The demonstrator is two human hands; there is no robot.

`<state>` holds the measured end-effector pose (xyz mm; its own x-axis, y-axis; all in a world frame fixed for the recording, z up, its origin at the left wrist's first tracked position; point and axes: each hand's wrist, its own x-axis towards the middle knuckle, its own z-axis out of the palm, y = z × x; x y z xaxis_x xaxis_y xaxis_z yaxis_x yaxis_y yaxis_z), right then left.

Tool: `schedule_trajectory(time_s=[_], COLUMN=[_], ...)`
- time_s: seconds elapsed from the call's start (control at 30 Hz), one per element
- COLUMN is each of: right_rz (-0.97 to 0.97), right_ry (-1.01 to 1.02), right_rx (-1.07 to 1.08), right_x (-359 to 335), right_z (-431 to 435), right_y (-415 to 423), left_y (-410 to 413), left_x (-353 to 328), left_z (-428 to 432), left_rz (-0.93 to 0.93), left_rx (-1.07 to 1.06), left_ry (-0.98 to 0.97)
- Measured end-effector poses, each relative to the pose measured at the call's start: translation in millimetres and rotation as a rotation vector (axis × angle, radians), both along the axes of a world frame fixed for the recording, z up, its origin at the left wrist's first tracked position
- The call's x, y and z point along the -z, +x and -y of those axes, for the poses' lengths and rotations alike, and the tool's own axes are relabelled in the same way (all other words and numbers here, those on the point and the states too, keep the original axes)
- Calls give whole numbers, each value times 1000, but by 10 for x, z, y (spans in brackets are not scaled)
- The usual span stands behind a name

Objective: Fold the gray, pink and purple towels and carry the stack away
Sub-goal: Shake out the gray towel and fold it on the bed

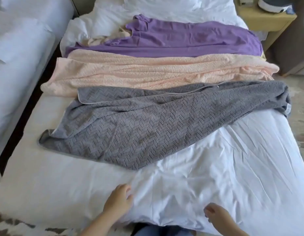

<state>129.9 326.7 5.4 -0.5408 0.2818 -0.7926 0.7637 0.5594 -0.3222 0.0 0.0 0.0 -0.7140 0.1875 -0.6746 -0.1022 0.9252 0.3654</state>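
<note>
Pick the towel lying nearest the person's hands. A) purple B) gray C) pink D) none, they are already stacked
B: the gray towel is spread across the near part of the bed, with the pink towel behind it and the purple towel farthest, up by the pillows.

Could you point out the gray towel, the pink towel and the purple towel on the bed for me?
gray towel (pixel 139 126), head view, on its herringbone-textured middle.
pink towel (pixel 147 72), head view, on its ribbed middle.
purple towel (pixel 190 41), head view, on its smooth middle.
</note>
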Motion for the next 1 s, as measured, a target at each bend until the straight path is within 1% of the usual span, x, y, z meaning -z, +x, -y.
schedule_trajectory(time_s=[0.07,0.13,0.17,0.2,0.27,0.33,0.4,0.43,0.47,0.57,0.73,0.8,0.87,0.93,1.0], right_rz=[-47,-96,-126,-144,-177,-188,-216,-238,-261,-356,-550,-648,-762,-873,-967], right_ry=[-8,-10,-9,-3,-6,15,-9,-32,-49,-82,-109,-94,-83,-71,-20], right_rx=[44,37,31,27,22,-11,-8,10,25,51,15,14,8,-18,-44], right_x=[72,125,171,199,238,283,277,253,195,-59,-822,-1200,-1604,-1988,-2324], right_z=[-23,-41,-33,-10,-3,5,30,44,59,92,106,113,124,135,140], right_y=[-176,-410,-516,-607,-790,-962,-1085,-1136,-1191,-1400,-1962,-2199,-2395,-2550,-2672], left_y=[-249,-503,-606,-671,-799,-936,-1047,-1101,-1155,-1348,-1854,-2001,-2080,-2108,-2126], left_x=[66,107,162,232,322,368,347,307,252,-102,-1204,-1670,-2137,-2599,-3010], left_z=[-144,-322,-409,-479,-596,-683,-754,-775,-792,-849,-1101,-1219,-1324,-1390,-1434], left_rz=[-195,-379,-417,-420,-344,-321,-332,-337,-340,-345,-494,-503,-563,-647,-693], left_rx=[94,156,215,276,371,435,483,481,441,228,29,6,24,67,112], left_ry=[-50,-46,-56,-72,-181,-291,-323,-304,-248,4,352,487,593,666,698])
